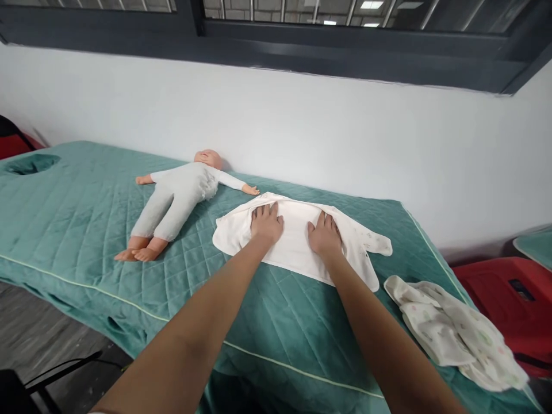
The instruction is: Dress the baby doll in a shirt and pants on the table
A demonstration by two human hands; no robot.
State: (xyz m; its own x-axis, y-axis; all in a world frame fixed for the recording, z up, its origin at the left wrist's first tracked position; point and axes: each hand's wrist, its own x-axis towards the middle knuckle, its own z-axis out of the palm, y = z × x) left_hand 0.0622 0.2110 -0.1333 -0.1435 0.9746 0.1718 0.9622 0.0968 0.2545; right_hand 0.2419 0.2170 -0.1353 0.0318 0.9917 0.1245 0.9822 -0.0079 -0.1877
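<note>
A small white baby shirt [294,233] lies spread open on the green quilted bed cover. My left hand [266,224] rests on its left part, fingers extended and partly beneath the folded front edge. On the right part lies my right hand [325,234], also with fingers stretched out against the cloth. One printed sleeve of the shirt points to the right. To the left of the shirt, a baby doll [181,192] in a pale grey cloth body lies on its back, head toward the wall and arms spread.
A crumpled printed baby garment [457,328] lies at the bed's right end. The bed cover [86,213] has a hole at far left. A white wall [302,126] runs behind, under a dark window frame [345,54]. A red chair or case [504,293] stands at right.
</note>
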